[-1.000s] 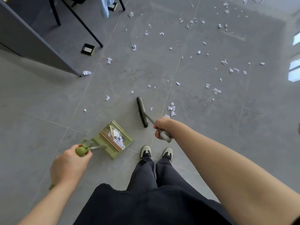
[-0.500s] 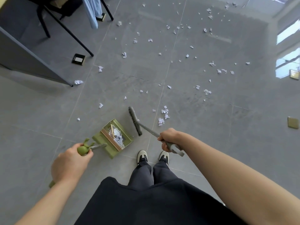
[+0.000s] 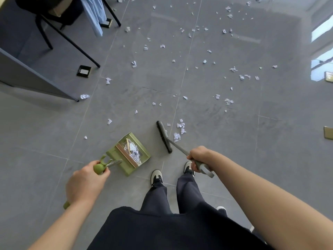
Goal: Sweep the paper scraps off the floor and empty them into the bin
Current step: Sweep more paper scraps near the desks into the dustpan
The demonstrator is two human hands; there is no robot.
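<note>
My left hand (image 3: 84, 183) grips the green handle of a green dustpan (image 3: 144, 154) that sits on the grey floor in front of my feet, with white scraps inside it. My right hand (image 3: 198, 156) grips the grey handle of a broom whose dark head (image 3: 164, 136) rests on the floor just right of the dustpan. A small cluster of paper scraps (image 3: 180, 129) lies right beside the broom head. Several more scraps (image 3: 232, 69) are scattered across the tiles farther out. No bin is in view.
A dark desk panel (image 3: 36, 78) and black chair legs (image 3: 72, 40) stand at the upper left, with a floor socket (image 3: 83, 71) near them. Brass floor plates (image 3: 328, 132) sit at the right edge. My shoes (image 3: 156, 175) stand just behind the dustpan.
The broom head has drawn back toward my feet and closer to the dustpan, and my right hand pulled back with it. The dustpan and my left hand stayed put.
</note>
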